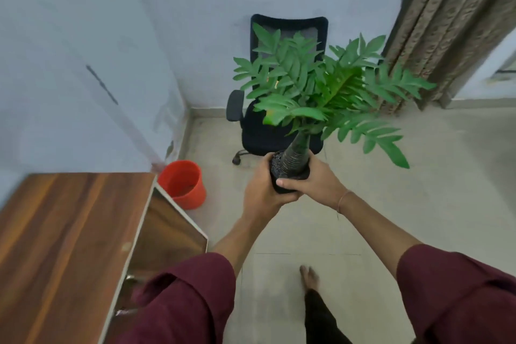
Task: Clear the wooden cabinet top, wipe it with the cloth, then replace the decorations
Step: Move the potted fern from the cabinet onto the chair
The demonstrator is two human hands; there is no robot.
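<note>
I hold a potted plant with broad green leaves and a dark ribbed stem out over the floor, to the right of the cabinet. Its small black pot sits between both hands. My left hand wraps the pot from the left and below. My right hand grips it from the right, thumb across the front. The wooden cabinet top lies at the lower left with nothing showing on it. No cloth is in view.
A black office chair stands in the corner behind the plant. A red bucket sits on the tiled floor by the cabinet's far end. A patterned curtain hangs at the upper right. My bare foot is on the floor below.
</note>
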